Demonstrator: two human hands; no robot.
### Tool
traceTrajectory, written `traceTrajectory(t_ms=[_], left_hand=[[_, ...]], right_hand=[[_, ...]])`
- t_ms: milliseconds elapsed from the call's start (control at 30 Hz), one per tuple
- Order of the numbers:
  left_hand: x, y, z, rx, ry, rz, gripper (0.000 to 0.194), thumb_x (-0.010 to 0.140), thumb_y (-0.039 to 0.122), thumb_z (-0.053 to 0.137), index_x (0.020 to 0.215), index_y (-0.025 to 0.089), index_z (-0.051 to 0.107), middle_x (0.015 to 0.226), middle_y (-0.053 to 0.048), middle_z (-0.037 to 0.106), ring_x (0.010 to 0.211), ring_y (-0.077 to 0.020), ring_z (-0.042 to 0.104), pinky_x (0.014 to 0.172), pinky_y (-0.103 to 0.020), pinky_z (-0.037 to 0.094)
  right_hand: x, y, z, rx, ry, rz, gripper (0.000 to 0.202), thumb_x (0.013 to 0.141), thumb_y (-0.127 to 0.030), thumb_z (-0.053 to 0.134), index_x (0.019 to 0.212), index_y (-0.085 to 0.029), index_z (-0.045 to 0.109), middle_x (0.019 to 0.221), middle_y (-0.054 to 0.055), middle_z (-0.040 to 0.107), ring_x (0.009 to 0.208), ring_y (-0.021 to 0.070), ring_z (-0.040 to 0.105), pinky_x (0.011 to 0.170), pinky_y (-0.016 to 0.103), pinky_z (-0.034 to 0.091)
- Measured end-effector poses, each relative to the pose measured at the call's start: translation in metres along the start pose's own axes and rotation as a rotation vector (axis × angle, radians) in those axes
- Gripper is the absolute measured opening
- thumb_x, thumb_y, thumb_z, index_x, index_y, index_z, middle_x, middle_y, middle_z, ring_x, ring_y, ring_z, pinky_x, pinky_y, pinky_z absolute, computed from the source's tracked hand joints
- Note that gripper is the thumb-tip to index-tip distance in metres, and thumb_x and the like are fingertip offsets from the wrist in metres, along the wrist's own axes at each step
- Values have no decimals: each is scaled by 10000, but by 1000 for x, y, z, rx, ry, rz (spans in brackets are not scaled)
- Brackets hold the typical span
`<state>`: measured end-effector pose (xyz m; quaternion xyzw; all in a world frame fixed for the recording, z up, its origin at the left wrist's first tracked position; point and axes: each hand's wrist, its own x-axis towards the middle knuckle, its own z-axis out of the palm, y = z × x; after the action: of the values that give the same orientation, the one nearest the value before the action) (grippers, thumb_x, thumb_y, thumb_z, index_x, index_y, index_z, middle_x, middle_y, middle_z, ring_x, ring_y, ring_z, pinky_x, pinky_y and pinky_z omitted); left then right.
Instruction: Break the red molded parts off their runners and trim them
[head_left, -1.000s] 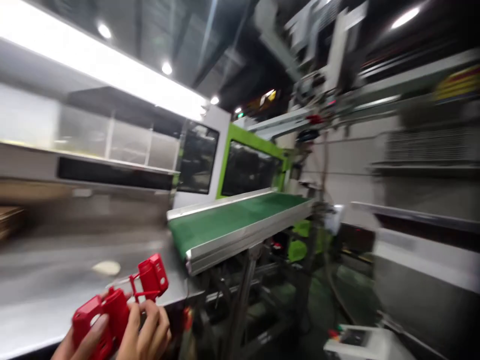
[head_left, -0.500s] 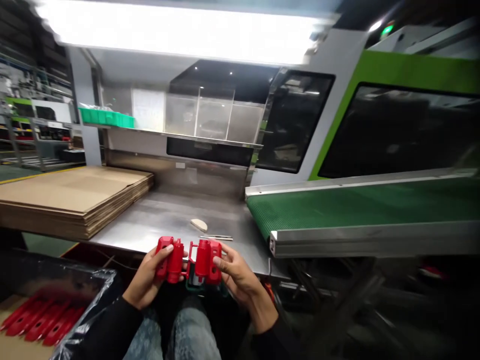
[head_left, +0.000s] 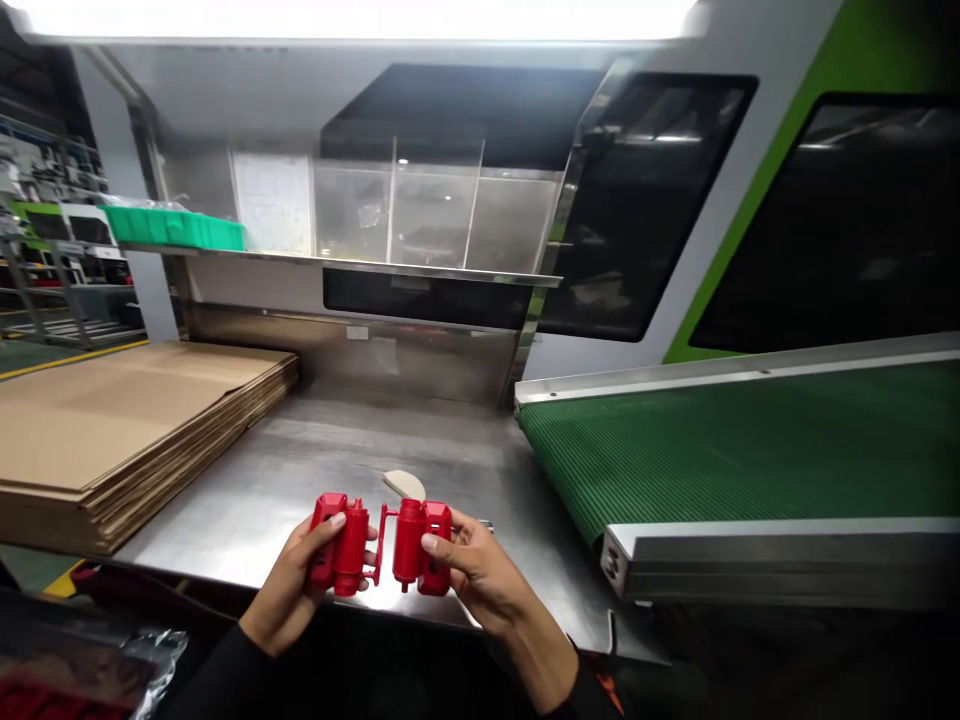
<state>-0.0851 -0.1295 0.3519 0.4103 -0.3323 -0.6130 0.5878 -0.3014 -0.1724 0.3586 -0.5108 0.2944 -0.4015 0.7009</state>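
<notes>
My left hand (head_left: 289, 585) is closed around a red moulded plastic part (head_left: 349, 555), thumb on its near face and fingers behind it. In my right hand (head_left: 487, 570) is a similar red plastic part (head_left: 409, 550), pinched with the thumb in front. Both parts have a ribbed, cylinder-like section beside a blocky one. A thin red bar (head_left: 381, 545) stands between them; whether it joins the two I cannot tell. Both hands are above the front edge of the steel table (head_left: 330, 440). Just behind the parts lies an off-white half-round piece (head_left: 403, 485).
Flat cardboard sheets (head_left: 150, 400) are stacked at the left. A green conveyor belt (head_left: 750, 450) with metal side rails runs off right. A teal bin (head_left: 176, 228) sits on the shelf (head_left: 375, 268). Plastic film (head_left: 157, 660) lines a container at lower left.
The view has moved closer to the table and tilted, so the conveyor looks larger. The hands hold the same red parts, now over the table's front edge. The lower-left container has mostly left view.
</notes>
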Motion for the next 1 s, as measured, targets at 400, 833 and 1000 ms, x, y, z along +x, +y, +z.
traceTrajectory(t_ms=[400,833,1000], left_hand=[[-27,4,-18,-29,-34,-26,349,847,346,639,1129,165,540,1044,-131,718,808,-269,705,594,-356,607],[-84,38,-30,253,-34,138,517,743,416,752,1176,192,579,1074,-105,719,1010,-308,668,928,-417,545],[-98,51,-17,422,-99,182,464,785,505,674,1163,242,614,1038,-35,708,982,-255,636,871,-323,501]], right_hand=[[-26,6,35,-39,91,3,512,706,-341,776,1158,-172,603,1057,116,728,919,226,713,745,322,594],[-16,32,50,154,-59,10,379,739,-232,730,1102,-230,618,1124,95,692,917,206,695,756,330,586],[-15,47,50,301,-95,41,348,732,-277,718,1061,-223,618,1056,100,700,801,188,689,685,323,578]])
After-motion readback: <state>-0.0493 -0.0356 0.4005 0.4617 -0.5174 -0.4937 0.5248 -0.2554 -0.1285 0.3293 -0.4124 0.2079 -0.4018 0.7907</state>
